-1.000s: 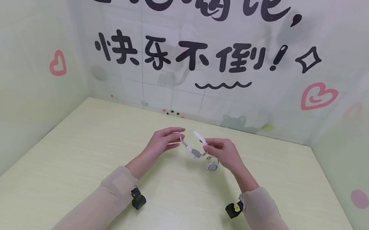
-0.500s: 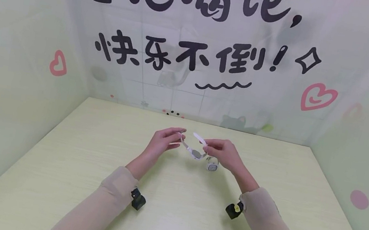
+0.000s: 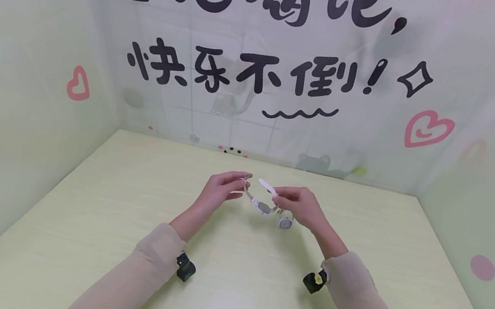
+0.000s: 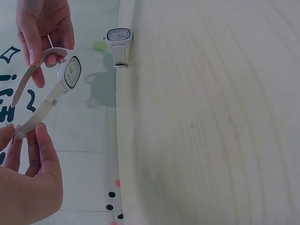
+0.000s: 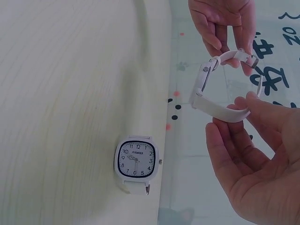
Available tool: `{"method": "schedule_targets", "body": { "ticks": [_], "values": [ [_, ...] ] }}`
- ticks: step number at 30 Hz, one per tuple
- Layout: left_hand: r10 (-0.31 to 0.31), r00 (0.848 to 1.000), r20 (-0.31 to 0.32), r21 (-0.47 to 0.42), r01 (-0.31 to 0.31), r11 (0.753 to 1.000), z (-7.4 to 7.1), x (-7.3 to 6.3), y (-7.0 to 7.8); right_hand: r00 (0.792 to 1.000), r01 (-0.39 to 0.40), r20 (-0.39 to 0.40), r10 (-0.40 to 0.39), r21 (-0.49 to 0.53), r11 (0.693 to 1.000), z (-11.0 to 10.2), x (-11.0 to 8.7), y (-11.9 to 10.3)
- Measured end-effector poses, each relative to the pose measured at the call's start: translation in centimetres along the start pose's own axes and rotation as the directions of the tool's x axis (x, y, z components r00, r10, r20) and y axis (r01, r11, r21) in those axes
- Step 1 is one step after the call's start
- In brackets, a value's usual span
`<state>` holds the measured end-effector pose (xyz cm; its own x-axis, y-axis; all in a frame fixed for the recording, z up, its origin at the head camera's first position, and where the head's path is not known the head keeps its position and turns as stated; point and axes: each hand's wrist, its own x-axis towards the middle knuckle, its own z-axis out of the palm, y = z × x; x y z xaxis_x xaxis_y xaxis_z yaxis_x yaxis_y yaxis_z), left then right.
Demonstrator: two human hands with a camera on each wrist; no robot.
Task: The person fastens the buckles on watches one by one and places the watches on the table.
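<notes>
A white wristwatch [image 3: 263, 207] with its strap undone hangs in the air between my two hands, its dial [image 4: 72, 72] toward the left wrist camera. My left hand [image 3: 215, 192] pinches the buckle end of the strap, as the left wrist view shows. Thumb and fingers of my right hand [image 5: 255, 159] hold the other strap half [image 5: 222, 110], whose free tip sticks up past them; a row of holes shows along it in the left wrist view. Just below my right hand, a second white watch [image 5: 137, 159] with a squarish dial stands on the table, its strap closed into a loop.
The pale wood-grain table [image 3: 229, 280] reaches back to a printed wall sheet [image 3: 250, 133] with black characters and pink hearts. Similar sheets stand at left and right. Each wrist carries a small black camera [image 3: 185, 267].
My left hand and its end of the strap have shifted very slightly right, toward my right hand. The right hand keeps its hold, and the second watch stays put.
</notes>
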<state>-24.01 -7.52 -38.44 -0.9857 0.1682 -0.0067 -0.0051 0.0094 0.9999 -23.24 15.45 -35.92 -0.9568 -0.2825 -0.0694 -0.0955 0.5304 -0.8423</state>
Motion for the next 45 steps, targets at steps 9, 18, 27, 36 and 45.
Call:
{"method": "schedule_targets", "body": {
  "ticks": [9, 18, 27, 36, 45],
  "values": [
    [-0.004, 1.000, 0.014, 0.012, 0.003, 1.000, 0.3, -0.1, 0.2, 1.000, 0.016, 0.012, -0.016, -0.021, 1.000, 0.1, 0.2, 0.0],
    [0.007, 1.000, 0.008, 0.035, -0.008, 0.999, 0.2, -0.3, 0.3, 0.999, 0.041, 0.027, -0.040, -0.020, 0.999, 0.1, 0.0, -0.5],
    [0.012, 0.999, 0.039, 0.032, -0.014, 0.999, 0.9, 0.0, 0.4, 0.998, 0.049, 0.035, -0.047, -0.050, 0.998, -0.3, 0.3, -0.3],
    [0.032, 0.998, 0.053, 0.051, -0.035, 0.998, 1.0, -0.1, 0.4, 0.997, 0.061, 0.047, -0.058, -0.054, 0.997, -0.3, 0.2, -0.5],
    [0.037, 0.996, 0.075, 0.083, -0.043, 0.996, 1.1, -0.2, 0.2, 0.997, 0.061, 0.047, -0.060, -0.039, 0.997, -0.1, 0.1, -0.4]
  ]
}}
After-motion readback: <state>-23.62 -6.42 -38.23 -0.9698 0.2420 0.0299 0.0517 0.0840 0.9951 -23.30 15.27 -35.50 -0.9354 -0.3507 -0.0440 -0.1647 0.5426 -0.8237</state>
